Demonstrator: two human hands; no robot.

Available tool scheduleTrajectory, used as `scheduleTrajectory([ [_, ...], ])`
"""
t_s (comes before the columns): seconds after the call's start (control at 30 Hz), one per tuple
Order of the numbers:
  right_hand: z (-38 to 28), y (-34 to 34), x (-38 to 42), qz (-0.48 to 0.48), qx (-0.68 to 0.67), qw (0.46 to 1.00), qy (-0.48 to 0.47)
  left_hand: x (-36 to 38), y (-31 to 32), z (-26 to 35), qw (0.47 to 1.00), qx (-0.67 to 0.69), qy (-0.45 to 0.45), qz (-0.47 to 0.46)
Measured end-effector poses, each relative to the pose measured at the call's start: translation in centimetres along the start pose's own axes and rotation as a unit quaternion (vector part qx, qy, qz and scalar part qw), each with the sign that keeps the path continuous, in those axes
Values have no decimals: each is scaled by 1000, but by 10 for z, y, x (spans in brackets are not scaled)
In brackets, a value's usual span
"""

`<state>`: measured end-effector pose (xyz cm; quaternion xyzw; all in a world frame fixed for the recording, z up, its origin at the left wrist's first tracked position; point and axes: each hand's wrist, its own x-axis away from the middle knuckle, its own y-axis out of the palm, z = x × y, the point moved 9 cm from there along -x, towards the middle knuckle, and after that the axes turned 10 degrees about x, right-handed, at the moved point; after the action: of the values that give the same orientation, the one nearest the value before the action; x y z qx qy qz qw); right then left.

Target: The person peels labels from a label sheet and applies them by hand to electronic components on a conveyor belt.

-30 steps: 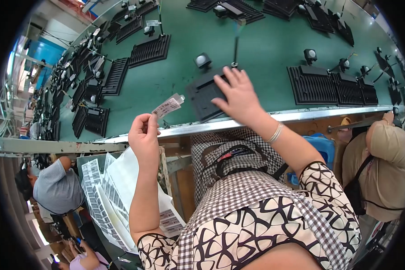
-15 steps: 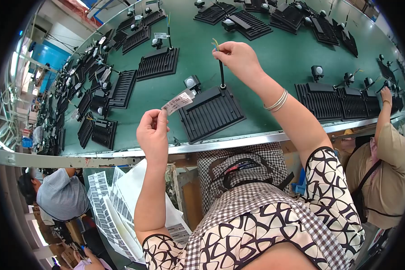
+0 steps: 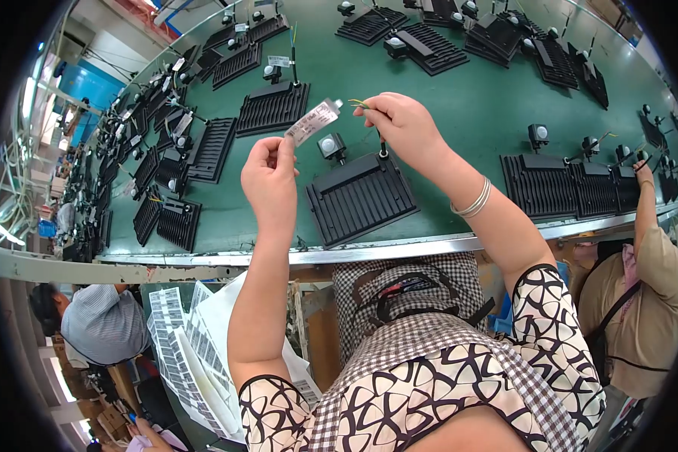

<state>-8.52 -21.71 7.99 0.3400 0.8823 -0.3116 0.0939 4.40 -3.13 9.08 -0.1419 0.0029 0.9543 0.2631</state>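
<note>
A printed label (image 3: 313, 123) is pinched at its lower left end by my left hand (image 3: 270, 175). Its other end points at the bare wire tips (image 3: 359, 104), with a small gap between them. My right hand (image 3: 401, 126) grips the black cable just below those tips. That cable rises from a black finned lamp housing (image 3: 361, 197) lying on the green table in front of me. On the housing's upper left edge sits a sensor with a white dome (image 3: 329, 145), just below the label.
More finned housings with sensors lie along the left (image 3: 212, 151), at the back (image 3: 429, 47) and at the right (image 3: 539, 184) of the green table (image 3: 444, 98). Sheets of labels (image 3: 181, 339) hang below the edge at left. A co-worker's hand (image 3: 643, 172) is at far right.
My left hand has lifted the label up and to the right, off the housing and toward the wires. My right hand is slightly lower, and the wire tips now lean left toward the label.
</note>
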Motion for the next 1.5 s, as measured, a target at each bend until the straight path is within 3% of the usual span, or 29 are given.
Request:
scheduleTrajectory([
  [0.03,-6,-4,1,26,50,998,-39,-3,4,1,1000,-9,4,2],
  [0.13,-2,-4,1,2,0,1000,24,-8,13,5,999,-38,22,12],
  [0.7,12,2,9,-22,-105,988,112,-1,35,1,994,-94,50,3],
  [0.93,39,15,25,-92,-162,961,203,3,49,0,989,-124,82,-24],
  [1.23,57,20,38,-76,-291,928,220,15,66,11,966,-211,130,-69],
  [1.5,75,20,50,-73,-182,962,190,21,60,-13,953,-249,148,-91],
])
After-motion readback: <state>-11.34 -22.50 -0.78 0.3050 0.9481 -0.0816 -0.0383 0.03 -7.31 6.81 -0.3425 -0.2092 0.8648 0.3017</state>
